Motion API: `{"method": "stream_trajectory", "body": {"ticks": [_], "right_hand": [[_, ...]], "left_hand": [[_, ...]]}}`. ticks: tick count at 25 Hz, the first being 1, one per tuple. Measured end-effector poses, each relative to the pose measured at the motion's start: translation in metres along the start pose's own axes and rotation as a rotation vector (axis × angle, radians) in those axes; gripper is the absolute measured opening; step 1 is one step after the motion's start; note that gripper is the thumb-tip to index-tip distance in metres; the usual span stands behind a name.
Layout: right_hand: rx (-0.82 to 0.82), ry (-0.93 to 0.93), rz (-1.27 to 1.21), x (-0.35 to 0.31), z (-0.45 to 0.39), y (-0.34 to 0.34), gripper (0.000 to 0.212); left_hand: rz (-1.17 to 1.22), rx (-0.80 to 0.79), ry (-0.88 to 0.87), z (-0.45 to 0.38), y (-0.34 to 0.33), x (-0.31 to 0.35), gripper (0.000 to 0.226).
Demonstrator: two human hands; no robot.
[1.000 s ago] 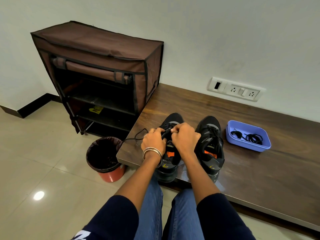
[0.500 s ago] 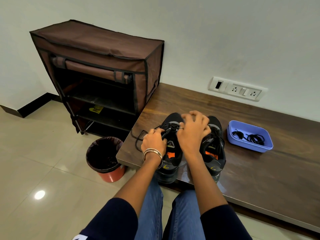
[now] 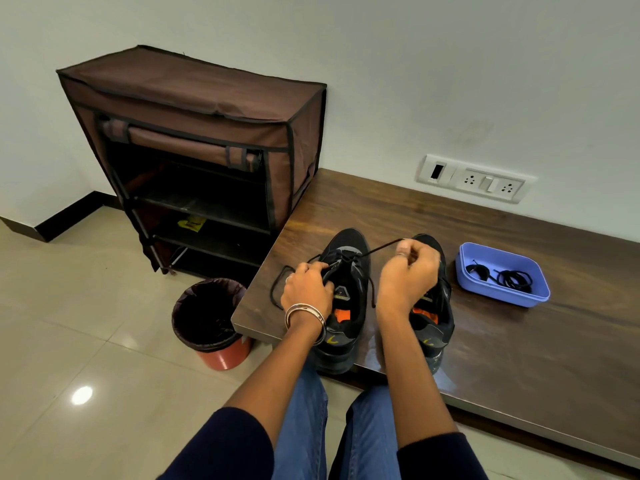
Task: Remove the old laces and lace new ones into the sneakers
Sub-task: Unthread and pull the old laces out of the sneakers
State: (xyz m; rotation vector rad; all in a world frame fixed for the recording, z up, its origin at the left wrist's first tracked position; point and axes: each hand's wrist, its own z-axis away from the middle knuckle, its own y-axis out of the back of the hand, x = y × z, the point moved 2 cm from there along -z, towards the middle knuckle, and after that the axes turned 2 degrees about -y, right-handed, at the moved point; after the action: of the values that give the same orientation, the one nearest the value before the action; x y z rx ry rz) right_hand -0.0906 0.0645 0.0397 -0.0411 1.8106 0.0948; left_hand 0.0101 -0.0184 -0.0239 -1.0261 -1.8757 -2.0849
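Observation:
Two black sneakers stand side by side on the dark wooden bench (image 3: 519,358), toes toward the wall. My left hand (image 3: 304,289) grips the left sneaker (image 3: 349,271) at its tongue and eyelets. My right hand (image 3: 407,275) pinches the black lace (image 3: 381,247), drawn taut up and to the right from the left sneaker's eyelets. The lace's other end loops loose on the bench left of the shoe. The right sneaker (image 3: 434,327) is partly hidden behind my right hand.
A blue plastic tray (image 3: 502,296) with coiled black laces sits right of the sneakers. A bin (image 3: 211,327) with a dark liner stands on the tiled floor below the bench's left corner. A brown fabric shoe rack (image 3: 194,150) stands at the left against the wall.
My right hand has moved up and right from over the shoe, pulling a length of lace out taut. My left hand stays on the left sneaker.

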Motion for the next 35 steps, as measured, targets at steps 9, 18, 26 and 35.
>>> {"method": "stream_trajectory", "body": {"ticks": [9, 18, 26, 35], "right_hand": [[-0.794, 0.511, 1.159, 0.009, 0.015, -0.037, 0.018], [-0.243, 0.044, 0.154, 0.001, 0.003, -0.006, 0.015], [-0.545, 0.391, 0.959, 0.014, 0.013, -0.03, 0.031], [-0.684, 0.172, 0.804, 0.035, 0.02, -0.038, 0.024]], "left_hand": [[-0.048, -0.001, -0.014, 0.0, -0.002, 0.0, 0.038], [-0.024, 0.017, -0.001, -0.002, -0.003, -0.001, 0.038], [-0.033, 0.012, -0.01, -0.002, -0.002, 0.0, 0.039], [-0.064, -0.025, -0.034, -0.002, -0.003, -0.001, 0.046]]}}
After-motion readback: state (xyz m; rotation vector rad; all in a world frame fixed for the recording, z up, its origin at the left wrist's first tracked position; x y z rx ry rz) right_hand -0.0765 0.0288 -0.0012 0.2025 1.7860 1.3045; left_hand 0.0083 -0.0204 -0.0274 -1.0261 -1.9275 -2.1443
